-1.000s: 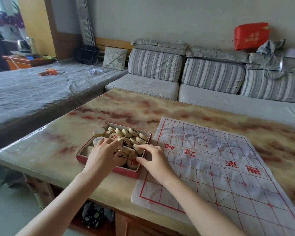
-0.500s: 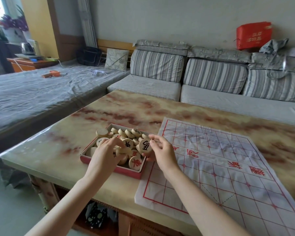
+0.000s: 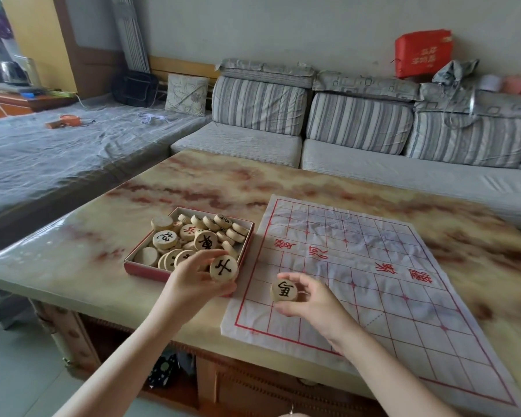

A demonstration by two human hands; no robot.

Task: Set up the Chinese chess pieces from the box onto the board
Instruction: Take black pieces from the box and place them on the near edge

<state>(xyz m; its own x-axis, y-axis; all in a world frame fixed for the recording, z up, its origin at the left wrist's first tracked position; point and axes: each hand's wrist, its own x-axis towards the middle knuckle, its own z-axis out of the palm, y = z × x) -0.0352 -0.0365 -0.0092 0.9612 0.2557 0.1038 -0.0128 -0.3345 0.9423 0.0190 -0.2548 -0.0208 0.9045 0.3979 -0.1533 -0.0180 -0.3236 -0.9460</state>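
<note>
Two round wooden chess pieces are out of the box, one in each hand. The left hand (image 3: pixel 193 281) pinches a black-marked piece (image 3: pixel 223 268) between thumb and fingertips, face up, over the near right corner of the red-walled box (image 3: pixel 145 269). The right hand (image 3: pixel 310 299) grips a second black-marked piece (image 3: pixel 284 291) by its rim with curled fingers, above the near left part of the board (image 3: pixel 388 311); I cannot tell whether that piece touches the sheet. The board is a creased white sheet printed with a red grid and red characters, lying flat just to the right of the box, their edges close together. No piece stands on its grid. The remaining pieces (image 3: pixel 193 239) lie heaped in the box, some showing black or red characters, others blank side up. Box and board both sit on a glossy marble-patterned table (image 3: pixel 193 182). Beyond the table runs a grey striped sofa (image 3: pixel 358 124) with a red bag (image 3: pixel 423 52) on its back ledge, and to the left a low platform under a grey cover (image 3: pixel 57 152).
</note>
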